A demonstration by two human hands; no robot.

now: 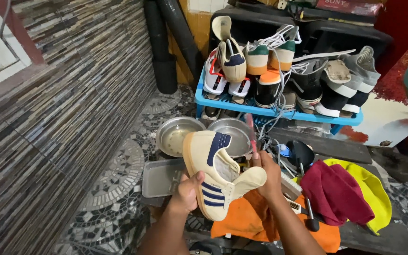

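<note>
Left hand [187,192] grasps the cream sneaker [216,174] by its side; right hand [266,175] clasps its tongue

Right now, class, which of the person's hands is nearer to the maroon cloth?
Right. The right hand, holding the shoe by its tongue, is just left of the maroon cloth. The left hand grips the shoe's far side, farther left.

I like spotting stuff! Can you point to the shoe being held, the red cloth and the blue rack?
shoe [213,189], head view, on the striped side of its upper.
red cloth [334,191], head view, on the middle of the folded cloth.
blue rack [279,113], head view, on its front rim.
</note>
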